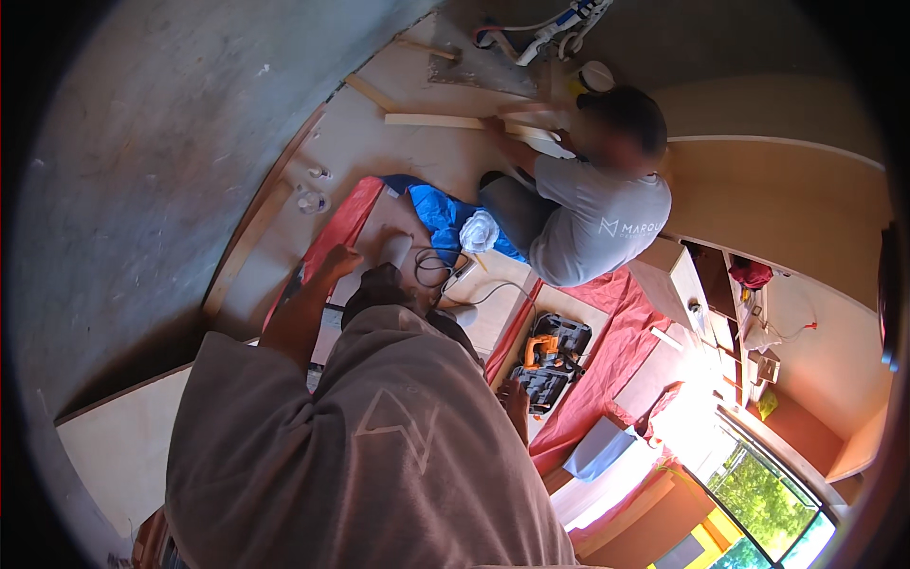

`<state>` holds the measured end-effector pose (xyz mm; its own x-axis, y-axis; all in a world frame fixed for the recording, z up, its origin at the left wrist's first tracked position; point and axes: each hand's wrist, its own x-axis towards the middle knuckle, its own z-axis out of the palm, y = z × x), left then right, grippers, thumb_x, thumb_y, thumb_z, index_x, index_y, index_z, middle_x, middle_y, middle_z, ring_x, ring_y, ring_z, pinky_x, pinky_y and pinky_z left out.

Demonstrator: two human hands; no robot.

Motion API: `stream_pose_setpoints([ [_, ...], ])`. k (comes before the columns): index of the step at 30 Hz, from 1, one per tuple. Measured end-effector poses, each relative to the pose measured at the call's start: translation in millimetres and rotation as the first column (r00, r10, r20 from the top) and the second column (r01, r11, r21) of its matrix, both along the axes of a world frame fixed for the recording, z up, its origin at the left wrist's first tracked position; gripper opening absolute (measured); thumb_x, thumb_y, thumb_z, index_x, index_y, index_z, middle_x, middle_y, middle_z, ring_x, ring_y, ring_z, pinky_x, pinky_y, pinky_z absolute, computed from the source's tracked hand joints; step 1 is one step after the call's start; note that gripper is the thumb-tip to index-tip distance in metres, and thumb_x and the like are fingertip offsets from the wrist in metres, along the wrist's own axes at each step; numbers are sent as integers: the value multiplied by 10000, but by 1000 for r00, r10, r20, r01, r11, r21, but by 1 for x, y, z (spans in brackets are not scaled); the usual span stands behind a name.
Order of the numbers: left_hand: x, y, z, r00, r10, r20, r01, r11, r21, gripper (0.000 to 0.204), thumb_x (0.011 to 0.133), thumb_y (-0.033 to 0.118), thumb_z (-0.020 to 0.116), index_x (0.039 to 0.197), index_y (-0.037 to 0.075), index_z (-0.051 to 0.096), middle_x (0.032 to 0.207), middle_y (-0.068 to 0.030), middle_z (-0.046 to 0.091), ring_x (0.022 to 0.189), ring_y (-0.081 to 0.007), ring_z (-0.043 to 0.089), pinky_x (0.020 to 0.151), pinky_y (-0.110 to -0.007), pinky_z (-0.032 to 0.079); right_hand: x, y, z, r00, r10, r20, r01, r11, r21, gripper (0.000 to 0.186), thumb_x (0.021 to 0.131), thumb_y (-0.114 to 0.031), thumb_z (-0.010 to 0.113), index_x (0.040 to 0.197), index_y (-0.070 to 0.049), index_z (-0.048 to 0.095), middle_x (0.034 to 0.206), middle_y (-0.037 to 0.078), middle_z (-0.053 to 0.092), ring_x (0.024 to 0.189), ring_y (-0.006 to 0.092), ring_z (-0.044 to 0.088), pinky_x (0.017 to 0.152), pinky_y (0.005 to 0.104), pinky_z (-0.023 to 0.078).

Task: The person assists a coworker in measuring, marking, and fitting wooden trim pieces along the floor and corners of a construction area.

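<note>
My left arm reaches forward and my left hand (338, 260) hangs with curled fingers over the edge of a red floor sheet (343, 220); nothing shows in it. My right hand (516, 398) is low at my side, mostly hidden by my brown shirt, right beside an open black tool case (555, 365) that holds an orange drill (542, 349). A black cable (431, 270) lies coiled on the floor ahead of my knee.
A co-worker in a grey shirt (597, 213) crouches ahead, hands on wooden battens (436, 120). A blue tarp (441, 211) with a white rag (479, 231) lies between us. A wooden cabinet (675, 277) stands right, a plywood sheet (118, 441) lower left, a window (763, 493) lower right.
</note>
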<state>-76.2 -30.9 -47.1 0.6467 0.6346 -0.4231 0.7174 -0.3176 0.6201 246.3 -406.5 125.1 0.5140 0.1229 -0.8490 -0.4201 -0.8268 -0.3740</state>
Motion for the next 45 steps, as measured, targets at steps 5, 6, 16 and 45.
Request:
stream_pose_setpoints([
  [5, 10, 1, 13, 993, 110, -39, -114, 985, -127, 215, 719, 270, 503, 782, 102, 621, 764, -93, 608, 672, -247, 589, 656, -330, 467, 2, -9, -7, 1000, 25, 7, -26, 999, 19, 457, 857, -387, 325, 952, 3, 542, 720, 86, 575, 581, 146, 574, 479, 239, 449],
  [6, 11, 1, 14, 988, 137, -64, -147, 974, -174, 228, 719, 279, 507, 789, 97, 624, 757, -94, 610, 673, -244, 591, 660, -326, 466, 2, -9, -8, 1000, 18, -4, -17, 1000, 21, 457, 860, -383, 319, 956, 4, 541, 725, 89, 578, 585, 148, 576, 480, 239, 449],
  [16, 6, 2, -1, 944, 294, -151, -328, 893, -308, 325, 680, 354, 547, 801, 62, 625, 733, -132, 604, 698, -261, 591, 667, -323, 463, -1, 4, 3, 999, 42, 5, -42, 999, -11, 466, 857, -394, 322, 967, 3, 538, 734, 96, 580, 590, 155, 578, 487, 245, 451],
  [45, 9, 7, 4, 949, 306, -76, -314, 896, -313, 338, 676, 277, 572, 843, -15, 603, 581, -115, 583, 536, -181, 578, 551, -287, 452, 4, 4, 3, 996, 83, 43, -84, 996, 19, 447, 860, -375, 324, 960, -1, 546, 731, 83, 582, 595, 146, 573, 493, 240, 453],
])
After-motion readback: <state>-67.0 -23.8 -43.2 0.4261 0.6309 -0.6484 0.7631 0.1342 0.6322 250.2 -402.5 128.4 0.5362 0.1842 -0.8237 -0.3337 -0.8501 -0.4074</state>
